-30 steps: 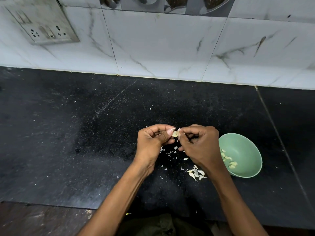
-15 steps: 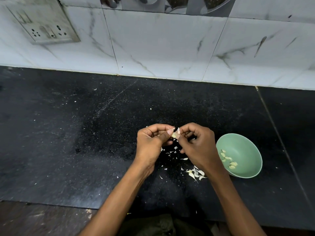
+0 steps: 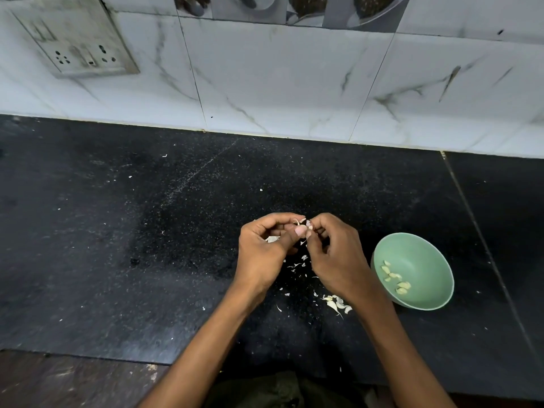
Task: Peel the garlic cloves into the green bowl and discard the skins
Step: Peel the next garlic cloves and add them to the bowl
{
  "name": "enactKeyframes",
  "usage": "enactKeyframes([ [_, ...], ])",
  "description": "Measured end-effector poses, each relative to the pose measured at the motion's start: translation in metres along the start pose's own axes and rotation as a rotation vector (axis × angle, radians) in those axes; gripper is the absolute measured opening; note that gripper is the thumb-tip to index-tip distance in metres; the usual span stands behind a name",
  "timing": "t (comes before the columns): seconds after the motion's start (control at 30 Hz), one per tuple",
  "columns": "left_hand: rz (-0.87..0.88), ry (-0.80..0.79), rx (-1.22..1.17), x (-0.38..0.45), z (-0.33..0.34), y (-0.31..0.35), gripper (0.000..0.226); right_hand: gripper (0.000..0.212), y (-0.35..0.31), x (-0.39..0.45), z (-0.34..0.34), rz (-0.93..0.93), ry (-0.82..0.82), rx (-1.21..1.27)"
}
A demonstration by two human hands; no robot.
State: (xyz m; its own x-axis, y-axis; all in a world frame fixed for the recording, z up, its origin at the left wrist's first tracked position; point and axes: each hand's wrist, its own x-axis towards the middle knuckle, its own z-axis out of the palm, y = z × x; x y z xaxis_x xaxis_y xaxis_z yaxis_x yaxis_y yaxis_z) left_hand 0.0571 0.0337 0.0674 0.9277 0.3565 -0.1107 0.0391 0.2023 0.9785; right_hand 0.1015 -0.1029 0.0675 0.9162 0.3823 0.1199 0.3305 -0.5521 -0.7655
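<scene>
**Both hands mid-peel on one clove, bowl waiting at right**

Socket plate (image 3: 79,45) on the tiled wall at far left, well away from the work. The black counter (image 3: 117,231) carries everything, and the action sits toward its front edge, right of centre.

Left hand (image 3: 262,254): fingers curled in, thumb pressed on the garlic clove (image 3: 306,226), pinching it steady; it probably serves as the anchor so the other hand can pull. A pale scrap shows under its palm, too hidden to tell whether skin or clove.

The clove is held in the air between the two hands, above the counter, so flakes drop straight down.

Right hand (image 3: 338,260): fingers curled, tips pinched at the clove's skin, apparently stripping it. The exact hold is partly hidden.

Loose skins (image 3: 335,303) lie scattered on the counter under and in front of the hands, not yet discarded.

Green bowl (image 3: 426,260) stands just beside the right wrist, near the front edge, a short drop for the peeling hand. A few peeled cloves (image 3: 396,279) lie inside it.
</scene>
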Motion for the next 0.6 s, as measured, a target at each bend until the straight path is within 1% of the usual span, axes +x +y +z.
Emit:
enactKeyframes([
  [0.07, -0.048, -0.002, -0.036, 0.0011, -0.0001, 0.0001, 0.014, 0.010, -0.0014, 0.0004, 0.0001, 0.014, -0.027, 0.005],
  [0.17, -0.101, -0.009, -0.099, 0.0036, -0.0020, 0.0003, 0.019, 0.015, -0.0037, -0.0014, -0.0004, 0.086, -0.113, 0.147],
  [0.23, -0.108, -0.015, -0.117, 0.0042, -0.0035, 0.0002, 0.021, 0.018, -0.0053, -0.0032, -0.0013, 0.141, -0.141, 0.239],
  [0.3, -0.102, -0.018, -0.123, 0.0041, -0.0042, 0.0000, 0.022, 0.019, -0.0068, -0.0039, -0.0012, 0.158, -0.143, 0.273],
  [0.37, -0.096, -0.015, -0.125, 0.0041, -0.0043, 0.0002, 0.022, 0.019, -0.0062, -0.0036, 0.0009, 0.151, -0.138, 0.242],
  [0.47, -0.108, -0.013, -0.131, 0.0041, -0.0023, 0.0027, 0.022, 0.018, -0.0025, -0.0028, 0.0039, 0.103, -0.117, 0.126],
  [0.6, -0.159, -0.036, -0.181, 0.0048, -0.0010, 0.0050, 0.020, 0.015, -0.0015, -0.0020, 0.0076, 0.056, -0.072, 0.077],
])
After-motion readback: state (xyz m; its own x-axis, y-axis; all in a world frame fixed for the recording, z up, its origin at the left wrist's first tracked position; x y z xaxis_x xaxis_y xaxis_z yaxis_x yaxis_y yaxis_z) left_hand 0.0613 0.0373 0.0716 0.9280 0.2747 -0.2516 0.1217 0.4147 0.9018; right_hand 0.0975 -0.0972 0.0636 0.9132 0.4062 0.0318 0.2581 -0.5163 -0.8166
